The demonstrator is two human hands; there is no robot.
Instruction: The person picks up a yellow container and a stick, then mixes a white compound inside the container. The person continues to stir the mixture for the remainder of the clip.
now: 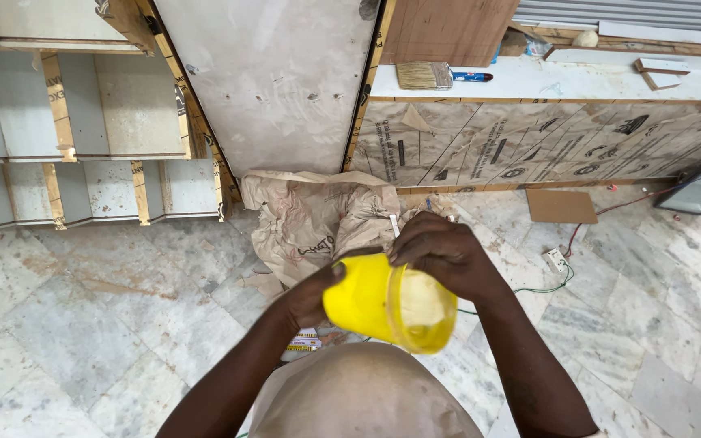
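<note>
Yellow tub (371,302) held mid-air above the marble floor (83,324), tipped on its side, mouth toward the right. Pale paste visible inside, looks partly full. Left hand (311,296) wraps the tub's base, thumb on top. Right hand (445,253) curled over the rim, fingers closed on the edge; can't tell what they pinch. Nothing poured or spread yet. Crumpled brown paper (318,215) behind, paintbrush (425,75) unused on the white counter (561,81).

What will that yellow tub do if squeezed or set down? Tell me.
The yellow tub looks like thin plastic, so it probably flexes under a squeeze. Both the left hand and right hand grip it tilted; its pale contents may shift. Being round, it could roll on its side.
</note>
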